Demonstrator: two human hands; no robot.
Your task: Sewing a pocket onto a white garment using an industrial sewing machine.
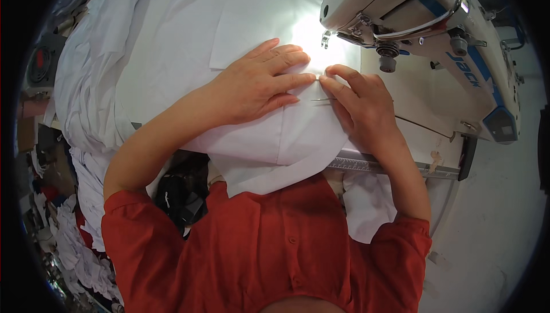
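Note:
My left hand (pixel 262 81) lies palm down on white fabric (pixel 172 68), fingers spread and pressing it flat. Its index fingertip almost meets the fingertips of my right hand (pixel 359 93), which touch the fabric just in front of the presser foot (pixel 325 40). From under my right hand sticks the tip of a thin, pointed metal tool (pixel 321 99); the curled fingers hide the rest of it. A squared white fabric panel (pixel 253 25) lies on the larger cloth beyond my left hand. The cloth's near edge (pixel 279 179) hangs over the table front toward my lap.
A Jack sewing machine (pixel 404 7) stands at the right, its lamp lighting the cloth. A ruler strip (pixel 356 163) runs along the table's front edge. Bunched white cloth (pixel 92 76) is heaped at left, with more fabric pieces (pixel 73 244) lower down.

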